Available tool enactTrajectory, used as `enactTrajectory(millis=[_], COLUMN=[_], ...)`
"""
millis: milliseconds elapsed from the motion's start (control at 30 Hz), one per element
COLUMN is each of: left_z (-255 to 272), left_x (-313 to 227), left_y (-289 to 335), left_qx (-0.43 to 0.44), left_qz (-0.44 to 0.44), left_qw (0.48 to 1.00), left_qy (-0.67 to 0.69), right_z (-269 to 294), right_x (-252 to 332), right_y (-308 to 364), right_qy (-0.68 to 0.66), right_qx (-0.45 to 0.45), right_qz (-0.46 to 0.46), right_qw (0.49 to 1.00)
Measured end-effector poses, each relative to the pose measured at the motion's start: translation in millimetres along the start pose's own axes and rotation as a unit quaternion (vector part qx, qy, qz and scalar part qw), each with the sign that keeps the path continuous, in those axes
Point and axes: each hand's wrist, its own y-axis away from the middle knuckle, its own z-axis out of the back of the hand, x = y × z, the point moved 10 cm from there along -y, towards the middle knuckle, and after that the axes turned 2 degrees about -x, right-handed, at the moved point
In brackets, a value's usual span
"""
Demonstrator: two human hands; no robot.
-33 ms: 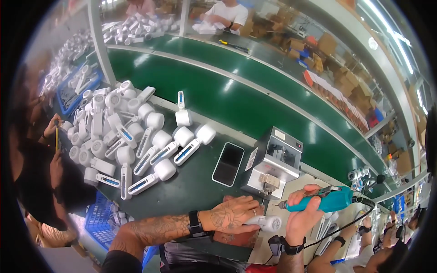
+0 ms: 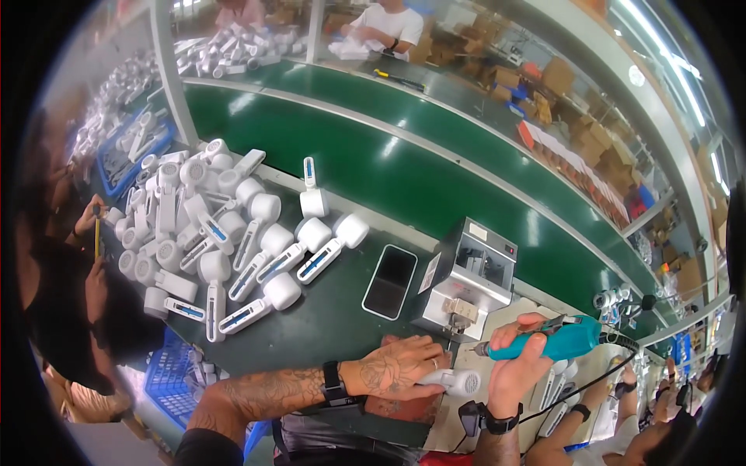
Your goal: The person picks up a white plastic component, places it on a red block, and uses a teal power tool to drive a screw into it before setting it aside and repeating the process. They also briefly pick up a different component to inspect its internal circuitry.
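My left hand [image 2: 396, 366] presses down on a white plastic handheld device [image 2: 458, 381] at the near edge of the workbench, fingers wrapped over its handle. My right hand [image 2: 519, 363] grips a teal electric screwdriver [image 2: 552, 340], held level with its tip pointing left, just above the device. A cable runs from the screwdriver's rear off to the right. A heap of the same white devices with blue strips [image 2: 225, 241] lies on the dark green bench to the left.
A small grey metal machine [image 2: 470, 279] stands just beyond my hands, a dark phone [image 2: 390, 281] lying left of it. A green conveyor belt [image 2: 435, 179] runs diagonally behind. A blue crate [image 2: 167, 377] sits low left. Other people work at left, right and far side.
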Motion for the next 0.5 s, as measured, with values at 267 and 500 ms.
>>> enactTrajectory(millis=[267, 500], left_z=[0.1, 3.3], left_x=[-6.2, 10.6], left_y=[-3.1, -6.5], left_qx=[-0.042, -0.016], left_qz=[-0.031, 0.017], left_qw=[0.999, 1.000], left_qy=[0.008, 0.009], right_z=[1.5, -25.1], right_x=[-12.8, -23.7], right_y=[-4.0, -29.8], right_qy=[0.016, 0.050], right_qx=[0.013, 0.025], right_qz=[0.011, 0.003], right_qw=[1.000, 0.998])
